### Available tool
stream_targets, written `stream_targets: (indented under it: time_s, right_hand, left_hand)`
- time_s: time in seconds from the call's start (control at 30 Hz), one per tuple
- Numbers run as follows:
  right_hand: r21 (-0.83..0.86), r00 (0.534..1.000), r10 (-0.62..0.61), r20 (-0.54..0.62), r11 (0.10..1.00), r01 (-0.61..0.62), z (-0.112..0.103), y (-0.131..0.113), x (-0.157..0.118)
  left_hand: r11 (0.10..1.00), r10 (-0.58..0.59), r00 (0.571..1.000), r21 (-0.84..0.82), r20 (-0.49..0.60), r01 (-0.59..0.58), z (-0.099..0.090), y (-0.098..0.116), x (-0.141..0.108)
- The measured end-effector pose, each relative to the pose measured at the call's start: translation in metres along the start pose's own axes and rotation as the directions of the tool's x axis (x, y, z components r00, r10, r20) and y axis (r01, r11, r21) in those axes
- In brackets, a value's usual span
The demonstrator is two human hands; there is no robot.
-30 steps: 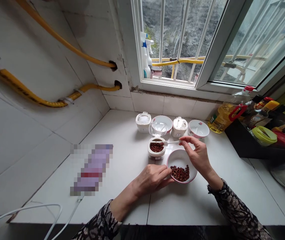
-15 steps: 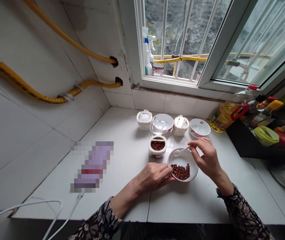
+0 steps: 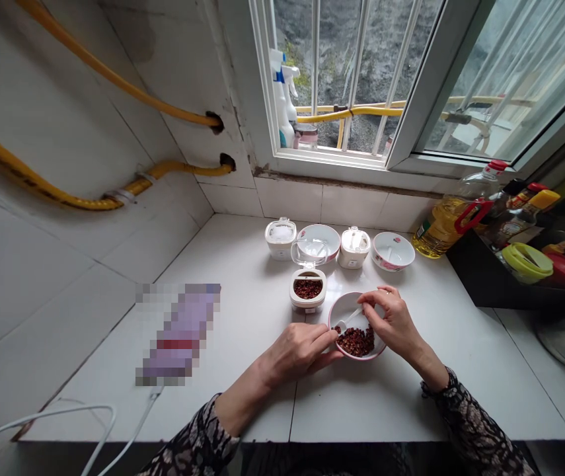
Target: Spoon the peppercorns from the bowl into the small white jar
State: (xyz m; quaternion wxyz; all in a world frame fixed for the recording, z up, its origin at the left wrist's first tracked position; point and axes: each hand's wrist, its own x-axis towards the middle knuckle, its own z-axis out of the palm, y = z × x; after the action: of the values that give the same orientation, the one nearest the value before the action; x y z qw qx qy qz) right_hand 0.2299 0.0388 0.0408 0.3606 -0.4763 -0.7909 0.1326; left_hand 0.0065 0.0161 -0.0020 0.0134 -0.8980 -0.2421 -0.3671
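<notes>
My left hand [image 3: 306, 347] grips the near left rim of a white bowl [image 3: 344, 305] with a pink edge, thumb on top and fingers beneath. Dark red peppercorns [image 3: 356, 342] lie in the bottom of that bowl. Between the thumb and fingers of my right hand [image 3: 388, 317] is a small white spoon [image 3: 350, 318], its head down in the bowl at the left edge of the peppercorns. Just behind the bowl stands a white seasoning jar [image 3: 308, 304], its clear lid [image 3: 310, 252] raised, filled with similar peppercorns.
Two lidded seasoning jars [image 3: 281, 248] [image 3: 354, 256] and two white bowls [image 3: 332, 233] [image 3: 394, 261] line the back. An oil bottle [image 3: 433, 228] stands beside a black rack [image 3: 473, 271] of bottles at right. A blurred purple object [image 3: 183, 334] with a white cable [image 3: 136, 430] lies left.
My right hand has moved left and lower, bringing the spoon's head from above the bowl's far side down to the peppercorns. My left hand still holds the rim. The view has shifted slightly.
</notes>
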Motion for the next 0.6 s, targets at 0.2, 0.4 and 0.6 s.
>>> stream_targets:
  time_s: [0.2, 0.4, 0.6]
  right_hand:
    - [0.089, 0.99, 0.132, -0.057, 0.988, -0.127, -0.009, 0.005, 0.0]
    - [0.243, 0.957, 0.29, -0.013, 0.929, -0.278, -0.01, 0.005, 0.002]
    - [0.416, 0.921, 0.389, 0.031, 0.833, -0.365, -0.014, 0.003, 0.01]
  left_hand:
    - [1.0, -0.007, 1.0, 0.004, 0.006, 0.007, 0.001, 0.0, -0.001]
    - [1.0, 0.004, 1.0, 0.012, -0.006, -0.004, 0.002, -0.001, -0.002]
    - [1.0, -0.001, 1.0, 0.001, 0.001, 0.001, 0.001, -0.001, -0.001]
